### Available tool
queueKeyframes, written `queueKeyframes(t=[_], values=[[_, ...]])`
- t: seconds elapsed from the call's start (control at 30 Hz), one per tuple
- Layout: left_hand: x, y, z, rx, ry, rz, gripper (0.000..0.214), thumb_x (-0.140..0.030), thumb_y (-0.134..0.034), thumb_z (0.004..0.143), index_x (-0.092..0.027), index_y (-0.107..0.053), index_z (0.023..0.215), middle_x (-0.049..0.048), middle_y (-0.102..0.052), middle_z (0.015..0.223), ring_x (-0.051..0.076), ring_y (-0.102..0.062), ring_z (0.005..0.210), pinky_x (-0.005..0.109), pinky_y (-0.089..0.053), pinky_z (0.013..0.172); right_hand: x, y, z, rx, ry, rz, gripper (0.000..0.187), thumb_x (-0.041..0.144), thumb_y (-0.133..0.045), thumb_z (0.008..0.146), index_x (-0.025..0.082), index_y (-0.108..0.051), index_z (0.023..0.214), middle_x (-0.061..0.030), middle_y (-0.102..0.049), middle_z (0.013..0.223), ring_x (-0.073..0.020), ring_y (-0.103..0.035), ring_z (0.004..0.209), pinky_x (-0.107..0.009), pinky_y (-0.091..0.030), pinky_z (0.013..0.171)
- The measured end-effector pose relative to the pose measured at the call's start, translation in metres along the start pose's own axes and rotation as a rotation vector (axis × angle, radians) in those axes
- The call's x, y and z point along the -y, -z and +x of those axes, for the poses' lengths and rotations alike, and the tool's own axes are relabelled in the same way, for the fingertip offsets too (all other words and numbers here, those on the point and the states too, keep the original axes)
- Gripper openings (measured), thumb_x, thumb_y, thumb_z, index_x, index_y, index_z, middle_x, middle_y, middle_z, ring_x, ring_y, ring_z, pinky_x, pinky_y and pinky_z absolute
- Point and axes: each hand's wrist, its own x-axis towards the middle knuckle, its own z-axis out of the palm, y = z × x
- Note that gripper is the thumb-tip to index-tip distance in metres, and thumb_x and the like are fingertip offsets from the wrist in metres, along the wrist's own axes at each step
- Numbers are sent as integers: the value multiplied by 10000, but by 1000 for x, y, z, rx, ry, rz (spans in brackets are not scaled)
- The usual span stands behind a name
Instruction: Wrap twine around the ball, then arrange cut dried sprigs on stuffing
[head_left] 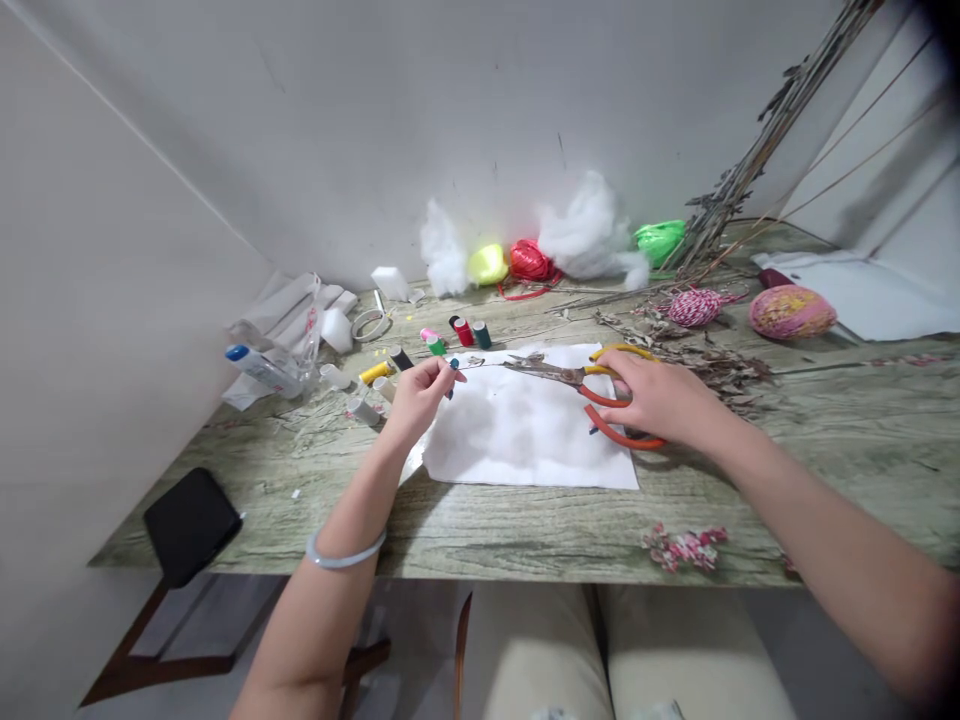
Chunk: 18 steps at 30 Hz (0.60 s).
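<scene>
My left hand [426,393] pinches a thin dried stem [480,363] above the far left part of a white cloth [529,450]. In my right hand [652,395] is a pair of scissors [551,374] with orange and yellow handles. Its blades are parted and point left, their tips by the stem's right end; whether they touch it I cannot tell. The cloth looks lumpy and lies flat under both hands. Thread spools, among them a red one [463,332], a dark green one [482,335] and a yellow one [375,372], lie beyond and left of my left hand.
White fluff [589,230], a red twine ball [531,260] and a green one [660,242] line the wall. Dried plant bits [712,365] and tall dried stems [739,190] are at the right. A glue bottle [262,370] and black phone-like object [193,525] sit left; pink flowers [686,548] lie in front.
</scene>
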Motion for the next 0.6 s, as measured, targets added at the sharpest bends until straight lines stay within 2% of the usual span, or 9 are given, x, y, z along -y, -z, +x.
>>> queueKeyframes(t=[0.27, 0.6], values=[[1, 0, 1, 25, 3, 20, 356, -428, -556, 875, -156, -560, 647, -8, -543, 608, 72, -361, 508, 214, -246, 481, 1, 0, 2, 48, -66, 23, 298, 486, -609, 809, 264, -569, 1004, 15, -680, 749, -172, -597, 623, -253, -268, 538], [-1, -5, -3, 44, -3, 13, 336, -404, -553, 881, -160, -562, 651, 1, -567, 619, 77, -383, 516, 214, -259, 490, 3, 1, -1, 71, -16, -32, 394, 546, -545, 833, 244, -516, 1085, -22, -713, 852, -218, -651, 724, -260, -275, 550]])
